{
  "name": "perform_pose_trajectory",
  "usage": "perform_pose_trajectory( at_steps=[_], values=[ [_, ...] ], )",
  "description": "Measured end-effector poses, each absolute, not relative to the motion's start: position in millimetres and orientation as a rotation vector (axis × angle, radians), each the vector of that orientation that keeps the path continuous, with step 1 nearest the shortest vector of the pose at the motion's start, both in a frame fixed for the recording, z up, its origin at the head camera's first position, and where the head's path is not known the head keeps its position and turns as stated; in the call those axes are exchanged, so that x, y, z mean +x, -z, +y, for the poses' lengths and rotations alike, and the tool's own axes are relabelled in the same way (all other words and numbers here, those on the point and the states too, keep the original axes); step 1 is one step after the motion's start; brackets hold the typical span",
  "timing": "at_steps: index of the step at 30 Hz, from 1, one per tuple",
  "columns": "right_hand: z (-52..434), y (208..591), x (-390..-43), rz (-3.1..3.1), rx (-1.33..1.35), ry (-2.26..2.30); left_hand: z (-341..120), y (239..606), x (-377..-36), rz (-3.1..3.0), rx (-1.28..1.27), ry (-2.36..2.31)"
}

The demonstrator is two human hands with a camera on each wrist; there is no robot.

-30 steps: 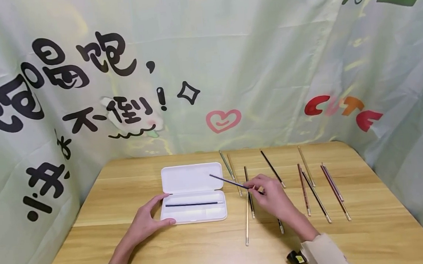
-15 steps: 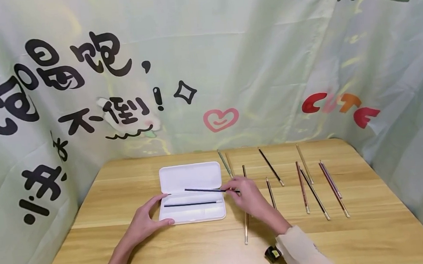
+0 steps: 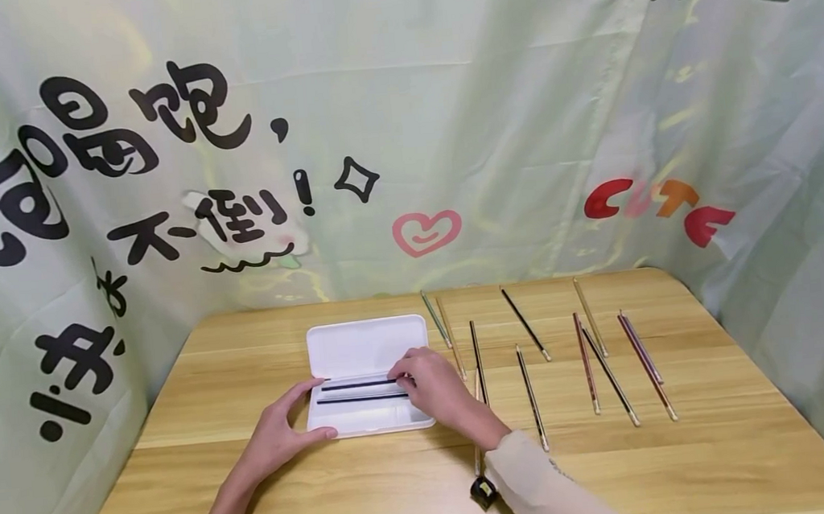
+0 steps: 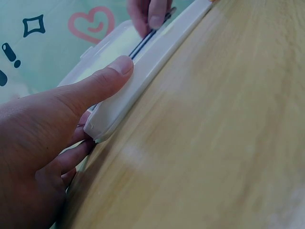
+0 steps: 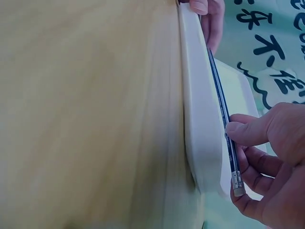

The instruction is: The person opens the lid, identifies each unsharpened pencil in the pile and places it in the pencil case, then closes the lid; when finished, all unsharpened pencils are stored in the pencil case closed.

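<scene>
A white pencil case (image 3: 366,346) lies open on the wooden table (image 3: 401,484), lid flat behind the tray. My left hand (image 3: 301,412) grips its left end, thumb on the front wall (image 4: 143,71), fingers on the far side. My right hand (image 3: 405,378) pinches a dark pencil (image 3: 360,384) and holds it level over the tray, just behind a second dark pencil (image 3: 358,398) lying inside. In the right wrist view the held pencil (image 5: 221,119) runs along the tray wall (image 5: 200,119), its eraser end by my right hand's fingertips (image 5: 238,131).
Several loose pencils lie on the table right of the case, such as a brown pencil (image 3: 532,397), a black pencil (image 3: 525,334) and a red pencil (image 3: 586,364). A printed cloth backdrop (image 3: 445,125) encloses the table at back and sides.
My right hand carried the dark pencil leftward from among the loose pencils to over the case tray and turned it level. My left hand stayed on the case.
</scene>
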State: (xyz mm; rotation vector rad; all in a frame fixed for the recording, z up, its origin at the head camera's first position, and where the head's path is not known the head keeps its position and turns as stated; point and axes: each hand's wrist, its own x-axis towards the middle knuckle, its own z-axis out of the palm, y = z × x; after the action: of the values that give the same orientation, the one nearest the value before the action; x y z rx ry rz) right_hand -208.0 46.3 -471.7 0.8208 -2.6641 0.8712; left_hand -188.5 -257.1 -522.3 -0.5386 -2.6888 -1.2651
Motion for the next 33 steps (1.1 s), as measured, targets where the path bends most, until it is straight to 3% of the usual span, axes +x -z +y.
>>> perform_pose_trajectory(
  at_steps=[16,33],
  values=[
    [28,476,-210,-2.714,0.825,-0.793,-257,522,-188,-2.696,-0.526,1.283],
    [87,460,-189,-2.678,0.644,-1.067,-257,523,-188,-2.689,-0.534,1.286]
  ],
)
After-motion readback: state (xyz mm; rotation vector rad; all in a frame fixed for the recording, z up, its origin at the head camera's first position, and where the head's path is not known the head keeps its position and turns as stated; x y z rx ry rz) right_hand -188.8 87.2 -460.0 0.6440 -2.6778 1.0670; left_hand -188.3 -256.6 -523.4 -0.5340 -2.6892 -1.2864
